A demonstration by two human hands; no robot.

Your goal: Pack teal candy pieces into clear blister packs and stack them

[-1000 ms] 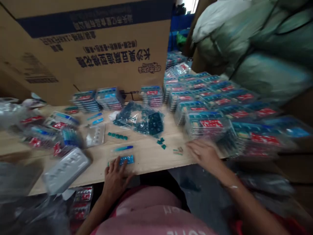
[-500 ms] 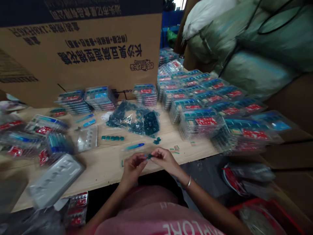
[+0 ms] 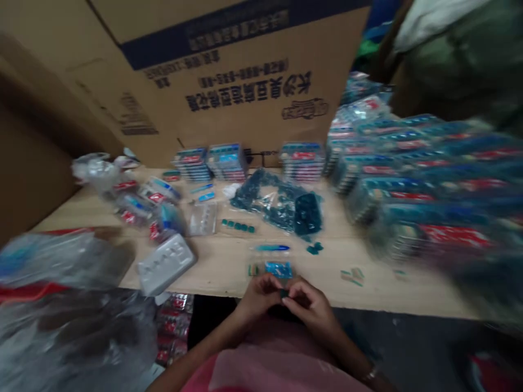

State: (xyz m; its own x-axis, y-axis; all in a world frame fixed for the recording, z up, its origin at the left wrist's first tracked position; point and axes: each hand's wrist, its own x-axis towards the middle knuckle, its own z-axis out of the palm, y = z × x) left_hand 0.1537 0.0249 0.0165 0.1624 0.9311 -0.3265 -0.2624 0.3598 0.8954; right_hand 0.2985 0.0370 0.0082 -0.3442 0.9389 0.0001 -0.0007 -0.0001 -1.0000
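Note:
My left hand (image 3: 260, 295) and my right hand (image 3: 309, 301) meet at the table's front edge, fingertips pinched on a small dark green piece (image 3: 283, 293). Its exact kind is too blurred to tell. Just beyond the fingers lie a blue sachet (image 3: 278, 269), a small green-and-beige piece (image 3: 253, 269) and a slim blue pen-like stick (image 3: 270, 247). A few loose dark green pieces (image 3: 314, 248) are to the right of the stick. Farther back, a clear plastic bag (image 3: 267, 198) holds many more. Several green squares (image 3: 238, 225) form a row at the left.
Stacks of clear packs (image 3: 303, 161) stand at the back, and more packs (image 3: 412, 188) crowd the right. A large carton (image 3: 253, 122) walls off the rear. At left are a pale moulded tray (image 3: 166, 264), a clear tray (image 3: 203, 219) and plastic bags (image 3: 77, 337).
The view has swung left, bringing in more bags on that side. Both hands remain together on the small green piece. The blue sachet beyond them now shows.

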